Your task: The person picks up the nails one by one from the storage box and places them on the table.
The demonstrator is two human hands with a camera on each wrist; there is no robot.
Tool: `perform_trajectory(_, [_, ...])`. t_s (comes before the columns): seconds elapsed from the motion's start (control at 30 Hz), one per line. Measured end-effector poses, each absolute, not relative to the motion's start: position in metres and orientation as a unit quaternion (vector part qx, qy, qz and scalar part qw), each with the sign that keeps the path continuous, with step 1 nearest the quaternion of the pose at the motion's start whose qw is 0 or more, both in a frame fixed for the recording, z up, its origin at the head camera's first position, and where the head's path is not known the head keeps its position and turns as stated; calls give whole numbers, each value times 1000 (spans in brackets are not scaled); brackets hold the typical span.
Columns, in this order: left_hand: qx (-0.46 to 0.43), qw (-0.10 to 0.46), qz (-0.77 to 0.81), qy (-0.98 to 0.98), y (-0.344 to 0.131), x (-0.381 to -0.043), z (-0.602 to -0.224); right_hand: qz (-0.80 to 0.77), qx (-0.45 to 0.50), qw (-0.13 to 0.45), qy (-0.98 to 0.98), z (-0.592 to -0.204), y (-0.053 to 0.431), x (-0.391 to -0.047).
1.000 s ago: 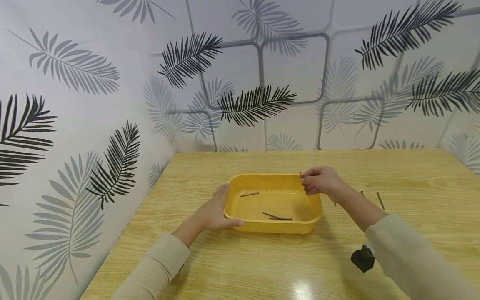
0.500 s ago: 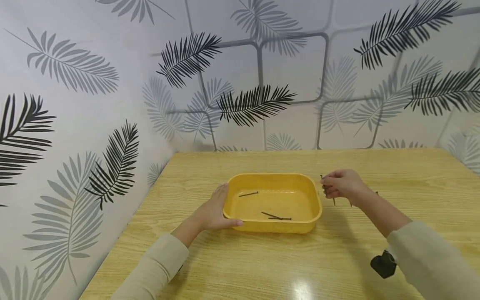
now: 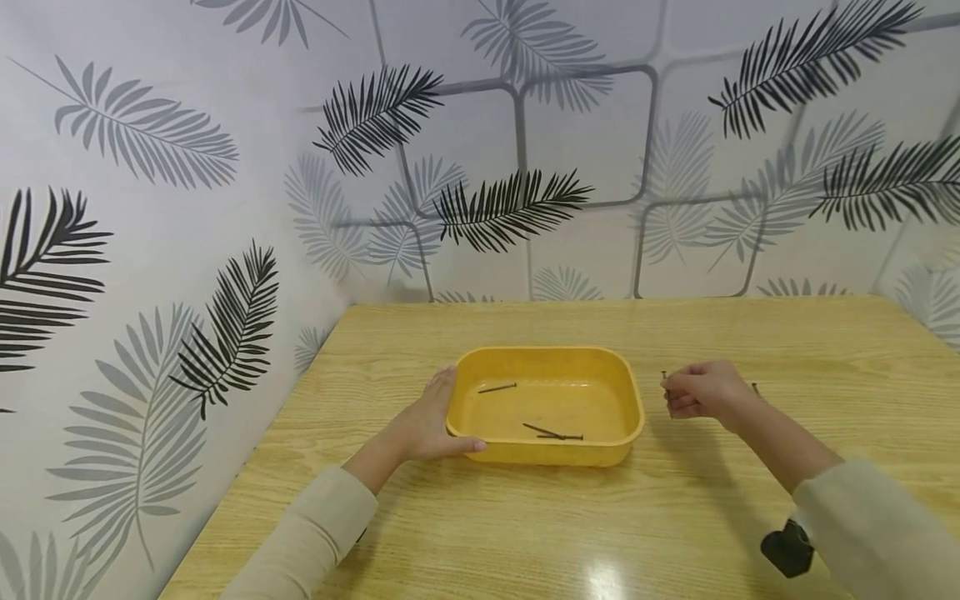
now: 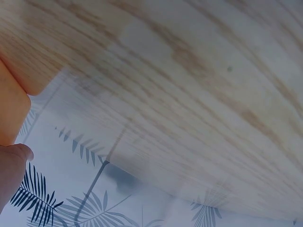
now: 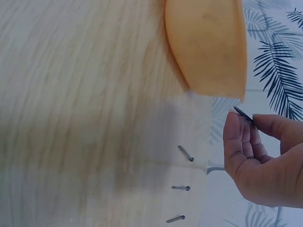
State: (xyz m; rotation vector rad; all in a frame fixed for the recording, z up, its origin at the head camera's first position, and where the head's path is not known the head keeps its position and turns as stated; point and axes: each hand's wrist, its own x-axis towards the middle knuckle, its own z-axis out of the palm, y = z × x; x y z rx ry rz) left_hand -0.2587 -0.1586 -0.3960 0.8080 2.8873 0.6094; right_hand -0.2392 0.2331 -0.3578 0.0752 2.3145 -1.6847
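Note:
My left hand (image 3: 429, 419) grips the left end of a yellow plastic tray (image 3: 558, 454), its thumb along the front rim. The tray's edge (image 4: 12, 106) and a bit of that hand (image 4: 12, 172) show in the left wrist view. Inside the tray lie a dark nail (image 3: 497, 387) near the back left and two crossed nails (image 3: 553, 433) at the front. Right of the tray, my right hand (image 3: 705, 393) pinches another nail (image 5: 244, 115) between thumb and fingers, above the table. Three loose nails show beneath that hand in the right wrist view, one of them the nearest nail (image 5: 186, 153).
The wooden table (image 3: 525, 533) meets leaf-patterned walls (image 3: 480, 150) at the back and left. A nail head (image 3: 756, 388) peeks out behind my right wrist. A black object (image 3: 787, 548) sits beside the right sleeve.
My right hand has moved from over the tray's right end out to the right and slightly nearer, still pinching a nail. The left hand and the tray have stayed in place.

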Motion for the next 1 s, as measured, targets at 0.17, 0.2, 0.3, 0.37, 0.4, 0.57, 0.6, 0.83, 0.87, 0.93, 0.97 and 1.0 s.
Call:
perform_trajectory(0.17, [262,44,195,944,-159,-259,-396,-583,50,144,798,-369,237,-235])
perform_trajectory(0.2, [260,45,194,945,-159,-258,-396,-584,54,145,797,-371,238,-234])
perform_trajectory(0.3, [255,51,193,946,-159,-258,-395,-585,66,151,794,-378,239,-232])
perform_trajectory(0.37, [255,51,194,946,-159,-258,-395,-582,71,154,795,-381,240,-231])
perform_trajectory(0.4, [254,52,194,946,-159,-257,-395,-581,74,156,795,-383,241,-231])
perform_trajectory(0.57, [251,56,195,947,-159,-258,-395,-592,88,163,785,-389,242,-230])
perform_trajectory(0.6, [251,56,195,947,-159,-258,-395,-594,90,164,782,-390,243,-229])
perform_trajectory(0.83, [253,54,197,946,-159,-258,-395,-569,106,172,797,-393,244,-228])
perform_trajectory(0.87, [253,54,198,945,-159,-258,-395,-561,108,173,802,-393,244,-228])
perform_trajectory(0.93, [255,53,199,945,-159,-258,-395,-541,108,172,816,-393,244,-227])
perform_trajectory(0.97, [255,52,200,945,-159,-258,-395,-529,107,171,824,-393,243,-227])
perform_trajectory(1.0, [255,52,199,945,-159,-258,-395,-519,105,168,832,-393,243,-227])
